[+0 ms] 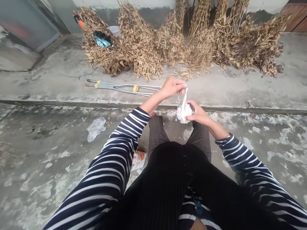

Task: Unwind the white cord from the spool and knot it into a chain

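Observation:
A white crumpled bundle point(183, 113) is between my knees, above the step's edge. Its kind is hard to tell; it could be thin plastic, paper or cloth. The fingers and thumb of my right hand point(198, 114) grip it from the right side. From the top of the bundle a narrow white strip point(185, 95) rises to my left hand point(173, 87). The left thumb and forefinger pinch the strip's upper end, with the other fingers curled in.
Crutches point(115, 86) lie on the concrete step beyond my left arm. Dried plant stalks point(144, 44) lean along the wall. A clear plastic bag point(96, 128) rests on the ground at left, and an orange-and-white packet point(138, 159) is beside my leg.

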Demonstrator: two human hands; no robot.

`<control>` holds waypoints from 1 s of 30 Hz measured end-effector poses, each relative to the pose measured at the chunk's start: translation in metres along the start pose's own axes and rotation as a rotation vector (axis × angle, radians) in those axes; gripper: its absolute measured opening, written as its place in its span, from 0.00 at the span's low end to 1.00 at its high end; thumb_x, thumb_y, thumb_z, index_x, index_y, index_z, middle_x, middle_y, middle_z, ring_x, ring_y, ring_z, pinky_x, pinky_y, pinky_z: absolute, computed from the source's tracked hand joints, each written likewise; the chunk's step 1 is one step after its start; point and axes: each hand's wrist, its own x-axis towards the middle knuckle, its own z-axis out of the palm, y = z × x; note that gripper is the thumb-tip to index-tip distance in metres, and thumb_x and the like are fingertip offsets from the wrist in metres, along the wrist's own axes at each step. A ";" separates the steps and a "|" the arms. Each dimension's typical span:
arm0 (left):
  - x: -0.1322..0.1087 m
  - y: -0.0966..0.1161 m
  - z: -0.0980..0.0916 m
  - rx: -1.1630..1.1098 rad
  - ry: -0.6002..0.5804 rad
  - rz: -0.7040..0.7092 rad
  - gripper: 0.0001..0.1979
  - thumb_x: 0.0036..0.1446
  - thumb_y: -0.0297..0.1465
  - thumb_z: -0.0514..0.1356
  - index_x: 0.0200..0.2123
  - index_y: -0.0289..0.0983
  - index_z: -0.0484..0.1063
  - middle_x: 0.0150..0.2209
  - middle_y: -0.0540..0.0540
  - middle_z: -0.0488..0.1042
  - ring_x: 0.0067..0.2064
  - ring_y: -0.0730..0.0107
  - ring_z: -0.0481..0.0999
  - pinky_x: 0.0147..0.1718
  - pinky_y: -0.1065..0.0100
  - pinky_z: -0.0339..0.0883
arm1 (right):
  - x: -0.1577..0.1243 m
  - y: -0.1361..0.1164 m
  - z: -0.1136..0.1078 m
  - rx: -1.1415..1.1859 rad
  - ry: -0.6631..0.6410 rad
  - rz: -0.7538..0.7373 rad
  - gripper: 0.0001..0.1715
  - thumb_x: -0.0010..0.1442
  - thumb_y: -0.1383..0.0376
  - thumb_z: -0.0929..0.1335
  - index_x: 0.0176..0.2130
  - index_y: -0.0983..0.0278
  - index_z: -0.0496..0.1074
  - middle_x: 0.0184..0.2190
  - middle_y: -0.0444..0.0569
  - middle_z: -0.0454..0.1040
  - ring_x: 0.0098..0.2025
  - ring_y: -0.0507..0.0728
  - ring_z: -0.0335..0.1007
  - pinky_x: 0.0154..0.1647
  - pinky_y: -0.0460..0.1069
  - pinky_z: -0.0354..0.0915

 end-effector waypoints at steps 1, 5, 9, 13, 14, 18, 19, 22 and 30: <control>0.001 -0.001 0.005 -0.005 -0.010 0.009 0.15 0.60 0.31 0.67 0.22 0.31 0.74 0.20 0.48 0.74 0.23 0.78 0.72 0.28 0.74 0.67 | 0.000 -0.001 -0.002 -0.035 0.004 0.048 0.41 0.35 0.63 0.74 0.51 0.60 0.65 0.45 0.47 0.69 0.48 0.61 0.67 0.53 0.56 0.68; 0.001 0.001 0.015 -0.026 0.002 0.060 0.16 0.61 0.33 0.66 0.22 0.32 0.75 0.21 0.48 0.75 0.24 0.78 0.73 0.29 0.74 0.66 | 0.001 -0.001 -0.010 -0.062 -0.005 0.323 0.42 0.36 0.62 0.73 0.52 0.61 0.65 0.41 0.48 0.69 0.40 0.61 0.69 0.33 0.52 0.70; 0.003 -0.009 0.008 -0.006 0.067 0.041 0.16 0.61 0.34 0.66 0.23 0.32 0.76 0.22 0.48 0.76 0.25 0.78 0.73 0.29 0.75 0.67 | -0.001 -0.003 -0.012 -0.021 -0.013 0.293 0.40 0.37 0.64 0.72 0.51 0.62 0.65 0.39 0.47 0.70 0.40 0.60 0.69 0.35 0.52 0.70; 0.005 -0.042 0.009 -0.013 0.080 -0.097 0.15 0.60 0.34 0.67 0.23 0.32 0.76 0.22 0.47 0.76 0.24 0.78 0.72 0.28 0.74 0.67 | -0.003 -0.005 -0.013 -0.013 0.006 0.073 0.41 0.37 0.64 0.73 0.52 0.61 0.65 0.44 0.47 0.70 0.47 0.62 0.68 0.52 0.57 0.68; 0.004 -0.050 0.013 -0.029 0.058 -0.140 0.15 0.60 0.34 0.67 0.24 0.31 0.77 0.23 0.47 0.77 0.24 0.78 0.72 0.28 0.74 0.67 | -0.003 -0.004 -0.013 0.003 0.014 0.028 0.41 0.36 0.64 0.74 0.52 0.60 0.65 0.45 0.47 0.70 0.49 0.62 0.68 0.55 0.58 0.66; -0.007 -0.075 0.031 -0.123 0.011 -0.264 0.13 0.59 0.35 0.68 0.27 0.31 0.79 0.23 0.47 0.77 0.24 0.77 0.72 0.27 0.74 0.66 | -0.006 -0.005 -0.013 0.176 0.023 -0.073 0.48 0.36 0.67 0.74 0.57 0.57 0.63 0.49 0.48 0.71 0.53 0.64 0.69 0.57 0.57 0.65; -0.011 -0.079 0.035 -0.150 0.010 -0.291 0.13 0.58 0.35 0.69 0.28 0.31 0.79 0.24 0.48 0.77 0.25 0.77 0.73 0.27 0.74 0.66 | -0.007 -0.006 -0.012 0.225 0.017 -0.074 0.51 0.36 0.67 0.74 0.60 0.56 0.62 0.48 0.48 0.72 0.53 0.64 0.69 0.57 0.57 0.66; -0.023 -0.087 0.042 -0.232 -0.023 -0.366 0.15 0.56 0.38 0.71 0.31 0.30 0.80 0.26 0.47 0.79 0.27 0.76 0.75 0.28 0.74 0.67 | -0.009 -0.013 -0.015 0.298 0.024 -0.052 0.50 0.37 0.66 0.74 0.61 0.55 0.66 0.47 0.47 0.74 0.51 0.63 0.70 0.56 0.57 0.68; -0.040 -0.097 0.051 -0.361 -0.126 -0.397 0.13 0.60 0.36 0.67 0.30 0.30 0.77 0.30 0.42 0.80 0.32 0.72 0.79 0.29 0.73 0.74 | 0.004 -0.049 -0.047 0.267 0.135 -0.001 0.37 0.41 0.57 0.73 0.53 0.56 0.72 0.48 0.49 0.75 0.50 0.64 0.73 0.42 0.56 0.75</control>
